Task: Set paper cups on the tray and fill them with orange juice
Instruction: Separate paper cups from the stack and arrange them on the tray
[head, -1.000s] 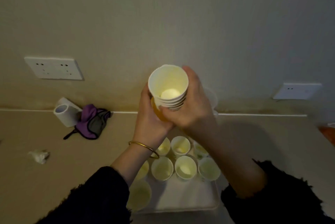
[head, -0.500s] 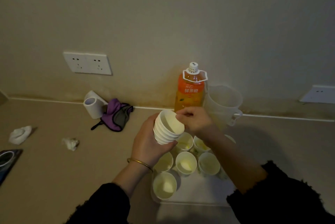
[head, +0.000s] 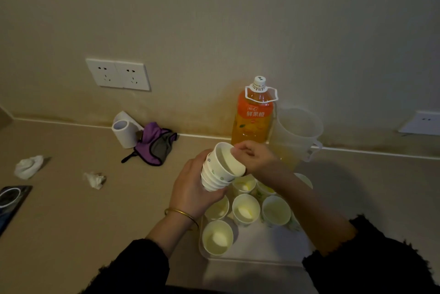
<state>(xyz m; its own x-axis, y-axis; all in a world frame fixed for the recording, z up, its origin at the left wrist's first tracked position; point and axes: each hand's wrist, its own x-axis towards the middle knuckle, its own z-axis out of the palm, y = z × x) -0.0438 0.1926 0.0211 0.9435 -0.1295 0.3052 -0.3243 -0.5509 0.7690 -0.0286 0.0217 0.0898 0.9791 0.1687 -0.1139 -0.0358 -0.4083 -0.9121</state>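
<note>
My left hand [head: 190, 189] grips a tilted stack of white paper cups [head: 220, 169] above the white tray [head: 259, 246]. My right hand [head: 254, 155] pinches the rim of the top cup in that stack. Several empty paper cups [head: 245, 209] stand on the tray in rows, the nearest one [head: 217, 237] at its front left. A capped orange juice bottle [head: 254, 117] stands upright by the wall behind my hands.
A clear plastic jug [head: 297, 131] stands right of the bottle. Left on the counter lie a purple cloth [head: 154, 143], a tape roll [head: 123, 130], two crumpled tissues [head: 28, 166] and a dark device [head: 9, 200] at the left edge. Wall sockets [head: 117, 74] sit above.
The cup stack has come down from in front of the camera to just above the tray. My right hand has shifted from wrapping the stack to pinching the top cup's rim.
</note>
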